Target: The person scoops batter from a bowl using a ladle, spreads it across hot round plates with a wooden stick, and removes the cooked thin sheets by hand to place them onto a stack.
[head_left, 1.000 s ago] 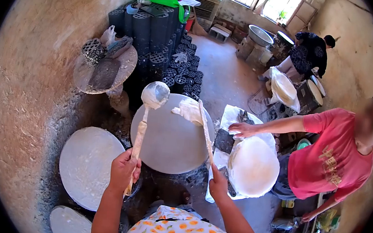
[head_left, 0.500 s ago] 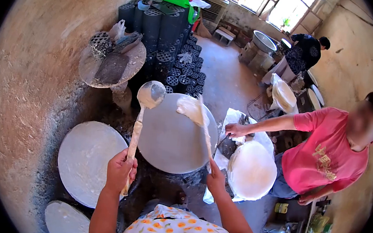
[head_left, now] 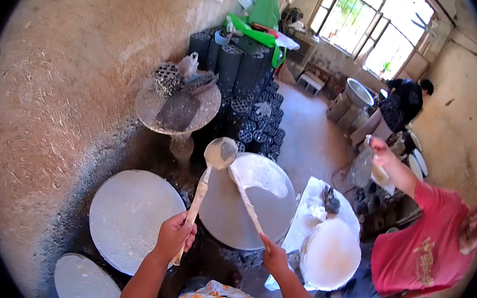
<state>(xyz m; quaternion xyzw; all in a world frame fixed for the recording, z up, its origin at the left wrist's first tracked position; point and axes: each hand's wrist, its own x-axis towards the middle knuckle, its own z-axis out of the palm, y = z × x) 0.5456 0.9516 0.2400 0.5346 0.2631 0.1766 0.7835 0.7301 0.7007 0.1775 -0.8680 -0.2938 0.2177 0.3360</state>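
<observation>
My left hand (head_left: 176, 237) is closed around the pale handle of a ladle (head_left: 199, 195), whose round metal bowl hangs over the left edge of a large grey griddle (head_left: 234, 225). In my right hand (head_left: 275, 256) is the thin handle of a wooden spreader (head_left: 249, 207); its far end touches white batter (head_left: 263, 177) spread in an arc across the back of the griddle. Just right of the griddle, a stack of thin round flatbreads (head_left: 331, 259) lies on a white sheet (head_left: 297, 233), with a dark clump (head_left: 330, 200) behind it.
Left are two pale round lids or griddles (head_left: 136, 219) (head_left: 88, 283). A stand (head_left: 145, 109) holds a scoop (head_left: 178, 111) near stacked coal briquettes (head_left: 236, 75). A co-worker in red (head_left: 428, 245) stands right, lifting a thin translucent sheet (head_left: 360, 168); another person (head_left: 404, 104) bends behind.
The spreader's end has swung from right to left across the griddle, and the batter now covers a wider arc. The co-worker's arm has risen away from the stack. My view has shifted.
</observation>
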